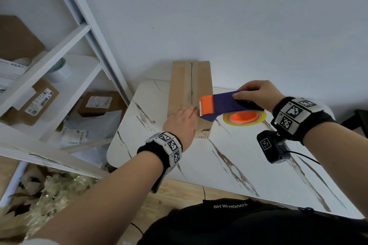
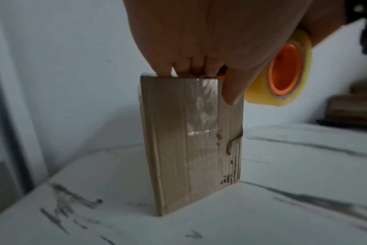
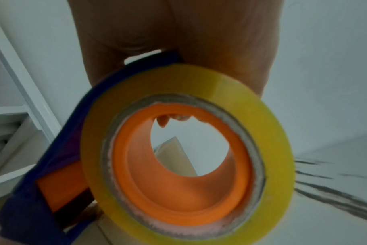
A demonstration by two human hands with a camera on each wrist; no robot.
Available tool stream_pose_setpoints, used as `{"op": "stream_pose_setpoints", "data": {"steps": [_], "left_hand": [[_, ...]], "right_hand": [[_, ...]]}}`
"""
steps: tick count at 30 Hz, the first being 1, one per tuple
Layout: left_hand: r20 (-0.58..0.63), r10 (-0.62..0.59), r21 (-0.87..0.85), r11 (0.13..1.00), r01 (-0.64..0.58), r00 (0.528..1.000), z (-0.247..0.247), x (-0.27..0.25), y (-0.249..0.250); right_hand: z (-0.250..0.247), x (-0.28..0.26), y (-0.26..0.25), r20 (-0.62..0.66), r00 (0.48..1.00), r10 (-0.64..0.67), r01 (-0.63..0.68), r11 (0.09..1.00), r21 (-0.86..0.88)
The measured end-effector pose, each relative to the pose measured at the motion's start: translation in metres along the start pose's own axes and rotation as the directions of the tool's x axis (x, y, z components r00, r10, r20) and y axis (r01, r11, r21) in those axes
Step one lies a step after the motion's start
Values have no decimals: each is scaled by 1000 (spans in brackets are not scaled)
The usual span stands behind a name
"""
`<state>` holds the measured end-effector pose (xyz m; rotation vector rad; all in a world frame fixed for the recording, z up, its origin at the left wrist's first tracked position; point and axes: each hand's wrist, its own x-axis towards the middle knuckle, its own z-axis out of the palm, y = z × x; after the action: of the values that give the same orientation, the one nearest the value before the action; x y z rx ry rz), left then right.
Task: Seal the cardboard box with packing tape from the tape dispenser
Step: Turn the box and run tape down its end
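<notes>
Box (image 1: 190,93) lying at 12 o'clock on marble surface (image 1: 249,155) | left hand (image 1: 182,123) flat, fingers pressing box top | right hand (image 1: 256,93) grasping tape dispenser (image 1: 229,105), cutter end over box, at 3 o'clock of left hand

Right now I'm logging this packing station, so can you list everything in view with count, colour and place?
cardboard box: one, brown, on the table's far side against the wall.
tape dispenser: one, blue with orange blade end, over the box's near end.
tape roll: one, yellowish on an orange hub, on the dispenser.
table: one, white marble pattern, in front of the person.
shelf unit: one, white, at left, holding labelled parcels and a white roll.
left hand: rests on the box's near end.
right hand: grips the dispenser's handle.
</notes>
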<state>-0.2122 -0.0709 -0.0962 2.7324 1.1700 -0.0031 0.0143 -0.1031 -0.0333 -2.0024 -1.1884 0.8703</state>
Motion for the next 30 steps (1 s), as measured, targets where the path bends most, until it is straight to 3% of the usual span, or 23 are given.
{"op": "stream_pose_setpoints", "data": {"steps": [5,13,19,30], "left_hand": [[62,-48,204,978,34,997,9,-1,12],[73,-83,242,968,63,994,9,2,13],[103,-83,278,959,52,991,8,3,11],[90,-110,285,955,81,990,10,4,14]], "right_hand": [[10,3,8,-77,997,5,-13,995,-100],[7,7,9,-85,996,17,-34,979,-202],[-2,9,12,-15,1000,3,-7,966,-258],[-45,5,48,-4,998,55,-53,951,-305]]}}
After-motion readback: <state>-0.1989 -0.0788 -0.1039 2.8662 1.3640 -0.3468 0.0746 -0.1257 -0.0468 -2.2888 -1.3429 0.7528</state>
